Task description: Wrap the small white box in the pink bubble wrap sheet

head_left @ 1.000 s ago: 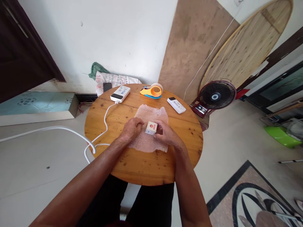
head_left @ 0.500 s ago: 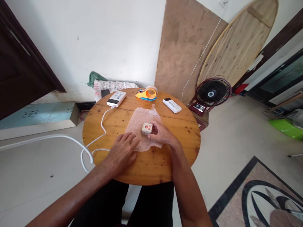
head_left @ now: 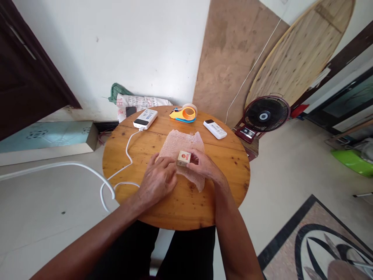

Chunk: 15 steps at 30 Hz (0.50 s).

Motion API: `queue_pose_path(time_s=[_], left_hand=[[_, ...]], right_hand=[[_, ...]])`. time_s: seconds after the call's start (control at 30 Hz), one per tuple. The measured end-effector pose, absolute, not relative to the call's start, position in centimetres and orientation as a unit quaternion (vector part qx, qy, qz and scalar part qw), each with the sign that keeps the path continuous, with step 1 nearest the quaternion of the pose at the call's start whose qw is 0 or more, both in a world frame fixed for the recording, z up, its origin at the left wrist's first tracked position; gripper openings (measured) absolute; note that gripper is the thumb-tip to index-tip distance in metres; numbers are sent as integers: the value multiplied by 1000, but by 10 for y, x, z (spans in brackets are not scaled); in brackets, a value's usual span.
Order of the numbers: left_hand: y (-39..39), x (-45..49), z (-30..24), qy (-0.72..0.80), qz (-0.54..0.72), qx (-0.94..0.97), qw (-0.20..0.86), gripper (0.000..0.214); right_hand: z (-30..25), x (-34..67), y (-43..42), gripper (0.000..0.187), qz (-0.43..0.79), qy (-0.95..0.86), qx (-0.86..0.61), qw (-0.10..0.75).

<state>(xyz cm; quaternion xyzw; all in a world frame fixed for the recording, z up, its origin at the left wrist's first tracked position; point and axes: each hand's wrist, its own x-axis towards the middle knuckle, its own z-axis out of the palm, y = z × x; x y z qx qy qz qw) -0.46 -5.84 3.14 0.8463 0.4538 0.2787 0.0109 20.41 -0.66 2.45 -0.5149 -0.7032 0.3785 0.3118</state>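
A small cream box (head_left: 183, 158) with a red round print stands on a sheet of bubble wrap (head_left: 175, 142), which lies on the round wooden table (head_left: 180, 212). My right hand (head_left: 204, 165) holds the box from its right side between thumb and fingers. At the sheet's near left edge, my left hand (head_left: 159, 177) is closed with curled fingers on the bubble wrap, close beside the box. That hand covers the near left corner of the sheet. The near right corner sticks out toward me, wrinkled.
Behind the sheet stand an orange and blue tape dispenser (head_left: 184, 113) and two white power banks (head_left: 145, 118), one at each side. A white cable (head_left: 128, 151) runs from the left one over the table's edge. A fan (head_left: 265, 116) stands at the right.
My left hand has moved right toward the box, and its fingers have curled in on the sheet. The near edge of the bubble wrap has shifted and wrinkled. My right hand keeps the box.
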Motion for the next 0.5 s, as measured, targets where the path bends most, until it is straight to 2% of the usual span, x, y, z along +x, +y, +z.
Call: queue_pose_path(time_s=[0.13,0.33,0.5], left_hand=[[-32,7,49,481,306,822,25,12],[-2,20,45,530,317,783,79,14],[4,27,36,566,310,757,102,17]], right_hand=[[28,208,-5,50,379,-714,-516,283],[42,223,-8,47,451,-652,-489,364],[42,224,-7,49,492,-635,-481,351]])
